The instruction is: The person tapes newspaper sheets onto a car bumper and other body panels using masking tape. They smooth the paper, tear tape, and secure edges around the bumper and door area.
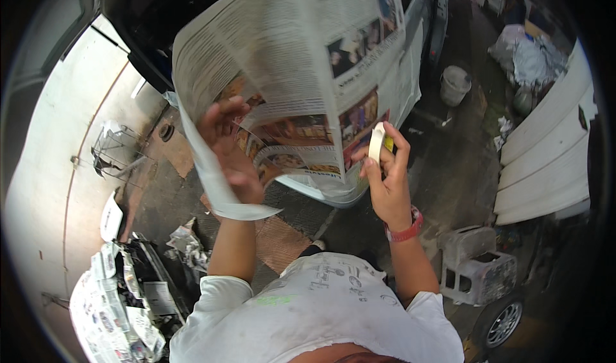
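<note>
Pretty soft, even daylight here, nothing harsh. The pale wall (64, 170) on the left was the brightest patch and nearly washed out, while the far right and the whole round rim dropped off into black vignette. The fisheye bent straight edges hard, like the white panel door (545, 158) curving on the right. The newspaper sheet (301, 61) up top was sharp enough to show columns, but its lower edge looked a bit smeared. Shadows on the floor (449, 170) were faint and muddy.
</note>
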A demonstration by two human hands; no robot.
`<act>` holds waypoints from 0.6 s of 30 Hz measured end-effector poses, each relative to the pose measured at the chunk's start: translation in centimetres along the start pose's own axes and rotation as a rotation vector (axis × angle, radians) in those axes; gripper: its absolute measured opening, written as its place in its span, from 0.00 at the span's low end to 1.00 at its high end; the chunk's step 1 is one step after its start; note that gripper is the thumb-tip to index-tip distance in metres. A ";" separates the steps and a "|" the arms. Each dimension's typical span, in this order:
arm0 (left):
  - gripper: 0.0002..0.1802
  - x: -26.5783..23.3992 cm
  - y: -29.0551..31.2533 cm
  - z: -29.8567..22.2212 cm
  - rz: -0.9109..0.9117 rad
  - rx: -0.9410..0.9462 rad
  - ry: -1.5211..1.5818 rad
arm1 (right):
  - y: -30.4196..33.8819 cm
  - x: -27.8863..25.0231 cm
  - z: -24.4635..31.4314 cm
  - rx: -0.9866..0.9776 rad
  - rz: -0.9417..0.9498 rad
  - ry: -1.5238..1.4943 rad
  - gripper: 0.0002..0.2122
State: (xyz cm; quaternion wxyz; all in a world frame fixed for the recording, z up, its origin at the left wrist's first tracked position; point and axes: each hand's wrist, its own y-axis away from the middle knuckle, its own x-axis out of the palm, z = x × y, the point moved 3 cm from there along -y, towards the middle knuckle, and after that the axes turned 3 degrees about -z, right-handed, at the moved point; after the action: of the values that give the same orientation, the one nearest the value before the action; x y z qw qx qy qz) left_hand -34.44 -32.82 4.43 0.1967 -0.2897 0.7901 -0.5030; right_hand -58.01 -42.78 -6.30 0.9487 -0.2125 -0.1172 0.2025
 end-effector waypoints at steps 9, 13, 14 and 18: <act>0.35 -7.2 -2.9 5.0 -0.209 -0.126 0.086 | 0.4 5.7 6.0 -0.009 0.228 0.277 0.30; 0.24 -5.1 3.3 1.5 0.260 -0.392 0.158 | 0.6 9.7 7.7 -0.030 0.409 0.485 0.34; 0.23 -4.6 4.4 1.6 0.317 -0.460 0.272 | 0.5 10.6 7.7 -0.036 0.451 0.535 0.35; 0.13 -4.9 7.1 2.8 0.134 -0.535 0.382 | 1.0 13.8 8.2 0.076 0.499 0.658 0.35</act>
State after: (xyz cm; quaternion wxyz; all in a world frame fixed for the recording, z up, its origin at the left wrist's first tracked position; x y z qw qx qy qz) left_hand -30.84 -29.23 -3.08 -0.0053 -0.1791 0.9340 -0.3091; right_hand -48.59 -32.99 2.38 0.8646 -0.2525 0.2551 0.3517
